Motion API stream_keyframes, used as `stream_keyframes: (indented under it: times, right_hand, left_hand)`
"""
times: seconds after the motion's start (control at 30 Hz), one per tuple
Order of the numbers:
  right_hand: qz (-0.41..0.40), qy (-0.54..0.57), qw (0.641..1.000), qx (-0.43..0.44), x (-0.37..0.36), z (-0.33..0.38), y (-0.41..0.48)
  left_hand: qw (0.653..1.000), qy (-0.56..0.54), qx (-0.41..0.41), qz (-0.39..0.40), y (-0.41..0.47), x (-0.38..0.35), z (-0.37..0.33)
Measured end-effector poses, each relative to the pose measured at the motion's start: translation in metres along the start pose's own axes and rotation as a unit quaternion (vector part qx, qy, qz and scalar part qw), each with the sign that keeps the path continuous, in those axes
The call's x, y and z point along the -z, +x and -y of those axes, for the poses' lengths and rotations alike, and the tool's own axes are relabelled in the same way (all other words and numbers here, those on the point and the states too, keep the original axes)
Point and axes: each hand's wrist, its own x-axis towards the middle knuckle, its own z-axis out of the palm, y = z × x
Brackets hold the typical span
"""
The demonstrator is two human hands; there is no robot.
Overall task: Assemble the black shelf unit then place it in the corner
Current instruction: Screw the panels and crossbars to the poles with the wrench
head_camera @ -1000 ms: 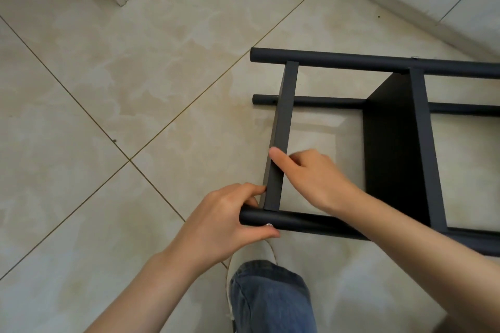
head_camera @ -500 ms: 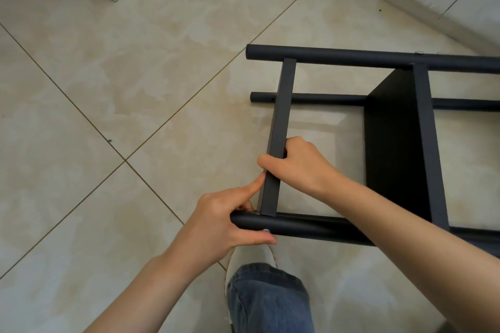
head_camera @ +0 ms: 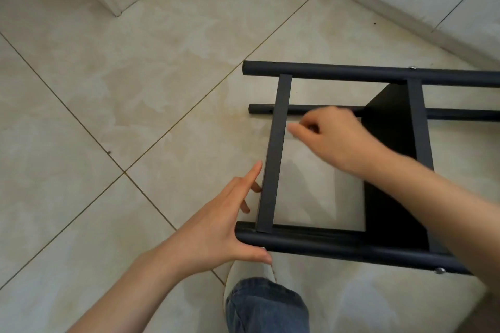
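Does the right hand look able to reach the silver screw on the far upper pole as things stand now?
Probably yes. The right hand hovers over the open shelf frame, and the screw sits exposed on top of the far pole, with nothing covering it or lying between.

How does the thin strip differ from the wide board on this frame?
The strip is a narrow bar with floor showing either side; the board is a wide solid panel hiding the floor. The strip sits by the pole ends, the board further right. Both are black and span from the near pole to the far pole.
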Motion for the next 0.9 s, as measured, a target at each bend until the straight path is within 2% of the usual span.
stream_keyframes:
  times: [0.1,0.17,0.27,0.6,0.67,0.73,0.8,0.83,0.9]
  right_hand:
    - [-0.086,-0.054,0.994,0.049,0.029,-0.010,0.022]
    - [-0.105,-0.076,0.990,0.059,0.040,-0.017,0.039]
    - [-0.108,-0.110,0.986,0.064,0.048,-0.026,0.059]
    - [-0.083,-0.179,0.977,0.080,0.049,-0.030,0.090]
    - [-0.085,-0.193,0.974,0.080,0.048,-0.030,0.092]
    - [-0.085,-0.209,0.971,0.077,0.048,-0.030,0.094]
    - [-0.085,-0.218,0.969,0.074,0.047,-0.030,0.094]
    - [-0.087,-0.218,0.969,0.073,0.047,-0.030,0.094]
    - [-0.095,-0.221,0.967,0.078,0.045,-0.029,0.093]
  left_hand:
    - [0.997,-0.007,0.019,0.070,0.014,0.015,-0.006]
    - [0.993,-0.012,0.031,0.115,0.024,0.024,-0.009]
    - [0.987,-0.026,0.043,0.153,0.034,0.032,-0.014]
    - [0.977,-0.039,0.084,0.190,0.046,0.047,-0.026]
    - [0.987,-0.059,0.092,0.116,0.064,0.053,-0.038]
    - [0.990,-0.101,0.093,-0.025,0.093,0.057,-0.048]
    - [0.977,-0.124,0.094,-0.146,0.126,0.060,-0.054]
    - [0.967,-0.151,0.094,-0.184,0.139,0.062,-0.055]
    - [0.938,-0.255,0.106,-0.211,0.164,0.062,-0.057]
